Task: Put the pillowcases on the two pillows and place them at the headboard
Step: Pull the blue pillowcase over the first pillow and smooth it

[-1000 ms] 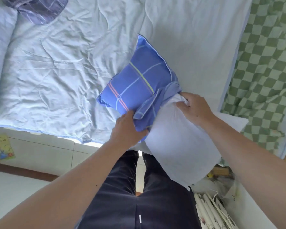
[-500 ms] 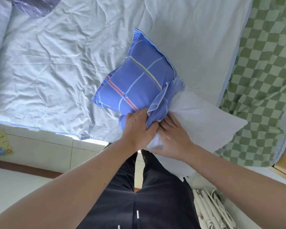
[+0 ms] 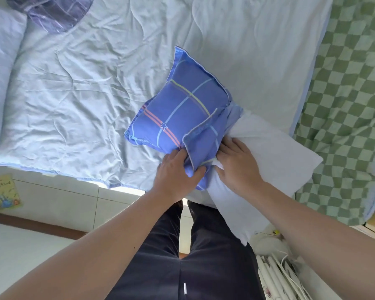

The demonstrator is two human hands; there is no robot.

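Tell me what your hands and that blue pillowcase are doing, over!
Left hand grips the blue pillowcase at its open edge. Right hand presses on the white pillow, which is about half inside. Nothing in the way.

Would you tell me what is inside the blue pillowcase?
One end of the white pillow is inside the blue pillowcase; the rest sticks out. How far in it reaches is covered by fabric.
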